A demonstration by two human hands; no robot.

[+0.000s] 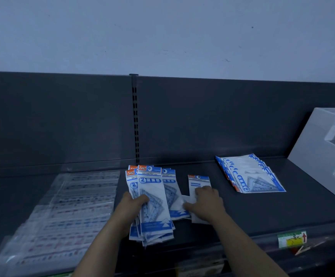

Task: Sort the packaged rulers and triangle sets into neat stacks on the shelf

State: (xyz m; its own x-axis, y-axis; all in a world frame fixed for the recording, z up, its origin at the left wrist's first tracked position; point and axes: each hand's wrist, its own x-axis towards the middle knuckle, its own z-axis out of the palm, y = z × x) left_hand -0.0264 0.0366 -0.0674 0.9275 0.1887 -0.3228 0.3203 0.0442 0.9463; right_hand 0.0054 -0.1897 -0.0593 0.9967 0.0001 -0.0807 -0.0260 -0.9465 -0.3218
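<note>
A stack of blue-and-white triangle set packs point(152, 196) lies at the middle of the dark shelf point(262, 208). My left hand point(131, 206) grips this stack from its left side, thumb on top. Just to the right lies a single pack point(199, 181), and my right hand point(204, 202) rests on its lower half with fingers spread. Another triangle pack point(171, 188) sits between the two. Farther right is a fanned stack of larger triangle packs point(250, 172). Clear packaged rulers point(70, 214) cover the shelf's left part.
A white display box point(318, 154) with compartments leans at the far right. The dark back panel point(202, 120) with a slotted upright stands behind. A green and yellow price label point(291, 238) hangs on the shelf's front edge.
</note>
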